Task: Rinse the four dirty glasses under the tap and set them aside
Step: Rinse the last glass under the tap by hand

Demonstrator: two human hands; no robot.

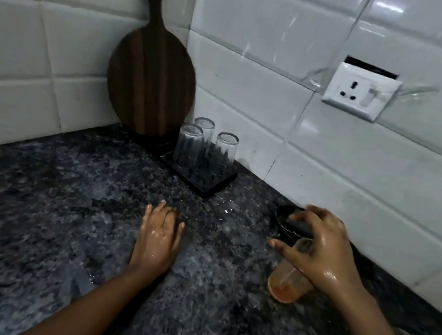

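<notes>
Gripping the rim of an orange-stained dirty glass upright on the speckled granite table, the wet right hand curls over it. Left hand lies flat, fingers relaxed. Three clear cylindrical glasses stand inverted on a black rack.

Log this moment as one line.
right hand grips dirty glass | left hand flat on counter | three glasses upturned on rack

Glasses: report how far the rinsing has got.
Done: three clear glasses stand upside down on the black drying rack. In hand: the right hand grips the fourth glass with orange residue. Left: rinse it, rack it. The left hand rests on the granite counter.
</notes>
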